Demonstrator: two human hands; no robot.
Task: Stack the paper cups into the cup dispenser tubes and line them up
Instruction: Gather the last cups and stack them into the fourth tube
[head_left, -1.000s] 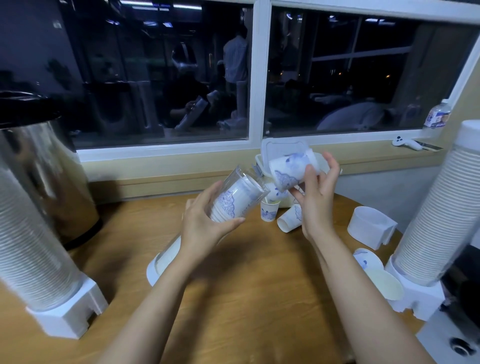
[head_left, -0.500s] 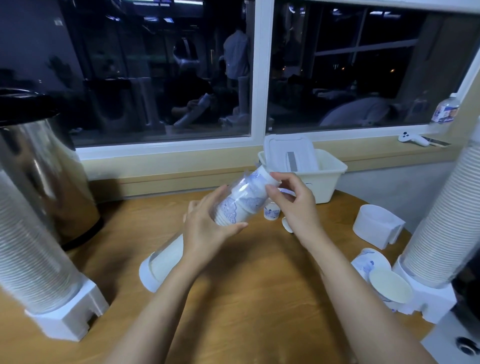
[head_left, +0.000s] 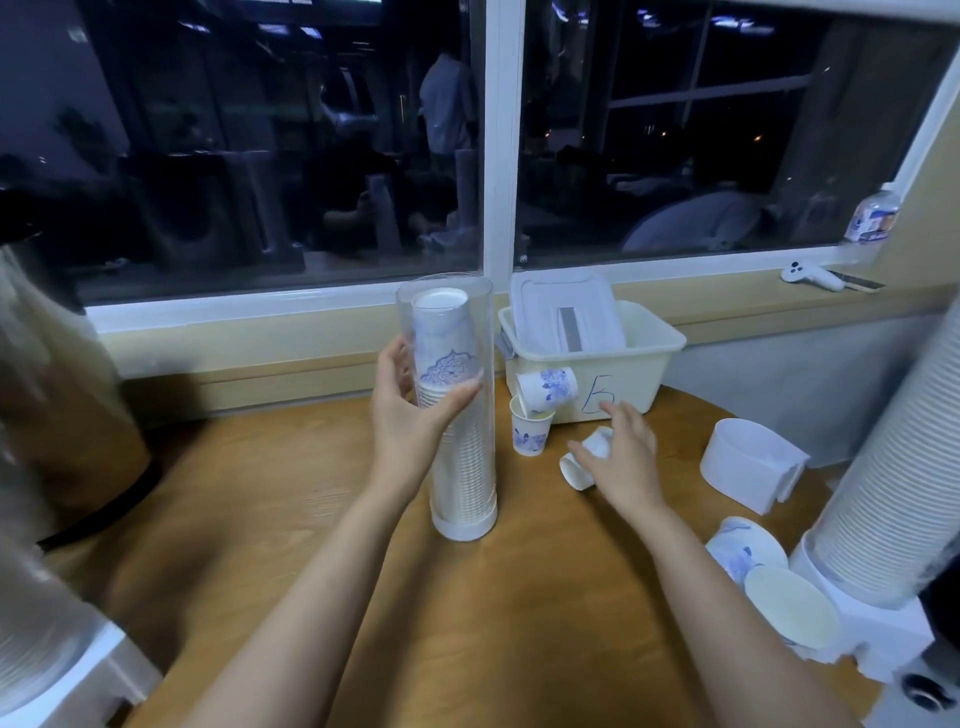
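A dark window (white-framed, reflecting the room) backs the wooden table.

One wide-angle view looks from the person's head, forward and down across the wooden table, facing the dark window at the far side. It sits close: forearms enter from the near edge, and the left hand, round the dispenser tube, and the right hand reach only mid-frame.

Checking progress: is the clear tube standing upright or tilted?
Upright: the clear tube stands on its white base on the table, open end up, left hand holding its middle.
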